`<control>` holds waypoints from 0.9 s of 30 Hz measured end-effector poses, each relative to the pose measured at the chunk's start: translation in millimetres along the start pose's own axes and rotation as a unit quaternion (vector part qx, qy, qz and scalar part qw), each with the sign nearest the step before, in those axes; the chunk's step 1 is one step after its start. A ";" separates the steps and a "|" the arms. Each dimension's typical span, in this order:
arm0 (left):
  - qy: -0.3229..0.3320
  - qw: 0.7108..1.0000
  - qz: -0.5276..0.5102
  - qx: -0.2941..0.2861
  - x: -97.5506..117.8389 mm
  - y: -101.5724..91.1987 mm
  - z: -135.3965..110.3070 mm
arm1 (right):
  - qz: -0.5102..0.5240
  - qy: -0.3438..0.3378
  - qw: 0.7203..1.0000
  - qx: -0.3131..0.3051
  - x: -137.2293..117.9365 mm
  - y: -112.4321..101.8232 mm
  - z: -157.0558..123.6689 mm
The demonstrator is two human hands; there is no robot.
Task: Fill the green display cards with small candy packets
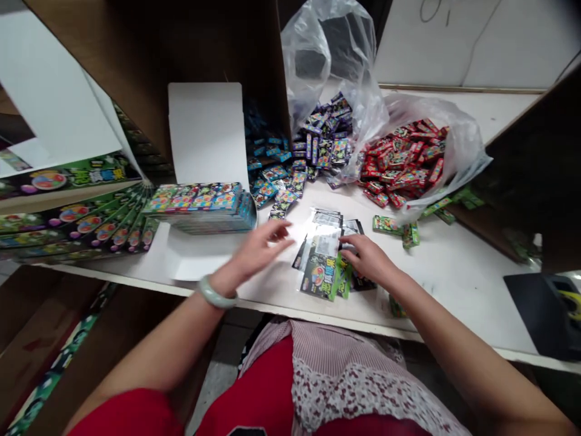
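Note:
My left hand hovers over the white table with its fingers apart and nothing in them; a pale bangle is on the wrist. To its right lies an overlapping pile of clear-fronted plastic packets with dark, green and colourful print. My right hand is at the pile's right edge, thumb and fingers closed at the rim of a packet. Left of my left hand, an open white box holds a neat row of colourful small packs. Small black-and-colourful packs lie loose just beyond my left hand.
Purple boxes and red boxes spill from clear plastic bags at the back. Green boxes lie right of the pile. Large brown cartons stand behind. Printed green display cards fan out at left. A dark tray sits at right.

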State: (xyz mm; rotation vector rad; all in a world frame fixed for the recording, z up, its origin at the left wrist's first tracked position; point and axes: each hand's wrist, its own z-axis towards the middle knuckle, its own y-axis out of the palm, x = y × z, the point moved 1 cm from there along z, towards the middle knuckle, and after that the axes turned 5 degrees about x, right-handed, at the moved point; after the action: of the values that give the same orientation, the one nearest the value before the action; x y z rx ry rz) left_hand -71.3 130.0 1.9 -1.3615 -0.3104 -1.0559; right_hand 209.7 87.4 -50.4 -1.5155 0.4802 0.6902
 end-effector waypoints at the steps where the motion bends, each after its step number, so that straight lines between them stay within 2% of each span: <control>1: -0.008 0.998 0.017 -0.060 4.3 28.5 -5.4 | -0.021 -0.019 1.000 0.005 -2.6 -2.0 4.4; 3: -0.008 0.989 0.104 -0.100 5.5 71.5 -12.9 | -0.032 -0.025 0.999 0.029 -0.7 -13.1 8.8; 5: -0.015 0.976 0.187 -0.111 0.3 94.0 -15.3 | -0.011 -0.006 0.997 0.076 12.5 -33.6 3.1; 8: -0.022 0.966 0.227 -0.121 -9.4 101.9 -10.6 | 0.028 0.056 0.988 0.144 46.5 -68.5 -28.2; 11: -0.019 0.980 0.168 -0.101 -8.9 105.5 -1.9 | 0.009 0.155 0.972 0.175 82.1 -87.4 -75.0; 14: -0.052 0.993 -0.006 -0.105 9.3 127.3 5.4 | -0.020 0.222 0.953 0.204 107.7 -84.6 -115.4; 17: -0.080 0.966 -0.163 -0.184 40.0 166.5 11.6 | -0.020 0.254 0.940 0.226 122.1 -72.5 -136.6; 19: -0.078 0.953 -0.188 -0.224 59.2 192.7 16.3 | -0.012 0.263 0.934 0.241 127.4 -66.6 -141.8; 22: -0.075 0.953 -0.178 -0.234 76.8 221.0 22.7 | 0.000 0.266 0.923 0.280 132.5 -64.1 -145.5; 27: -0.087 0.957 -0.187 -0.203 83.8 239.0 25.2 | 0.077 0.244 0.914 0.314 136.6 -62.5 -148.5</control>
State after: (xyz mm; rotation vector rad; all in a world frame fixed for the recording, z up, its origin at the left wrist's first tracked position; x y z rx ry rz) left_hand 163.7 82.5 -83.6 -1.8174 -0.5154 -1.3673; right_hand 370.6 -40.0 -100.4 -1.0222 1.0978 0.2179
